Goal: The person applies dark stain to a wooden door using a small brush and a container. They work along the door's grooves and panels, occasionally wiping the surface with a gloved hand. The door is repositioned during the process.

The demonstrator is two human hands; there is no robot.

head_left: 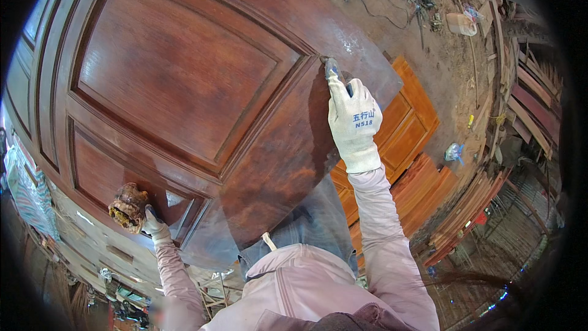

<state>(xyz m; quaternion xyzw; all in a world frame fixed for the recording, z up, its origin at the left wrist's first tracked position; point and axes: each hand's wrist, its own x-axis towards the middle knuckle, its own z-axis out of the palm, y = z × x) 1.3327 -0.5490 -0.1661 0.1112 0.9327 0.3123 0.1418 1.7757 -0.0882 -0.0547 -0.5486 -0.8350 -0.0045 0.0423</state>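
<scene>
Head view shows a big brown panelled door (184, 86) lying flat, its long axis running from near left to far right. Right hand (353, 124), gloved, stretches far and presses a small dark pad (331, 68) on the door's right edge. Left hand (154, 225), near left, grips a stained wad (128, 207) at the door's near edge.

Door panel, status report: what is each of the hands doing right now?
Right hand presses a scraper on the door panel. Left hand grips a stained can. Nothing in the way.
</scene>
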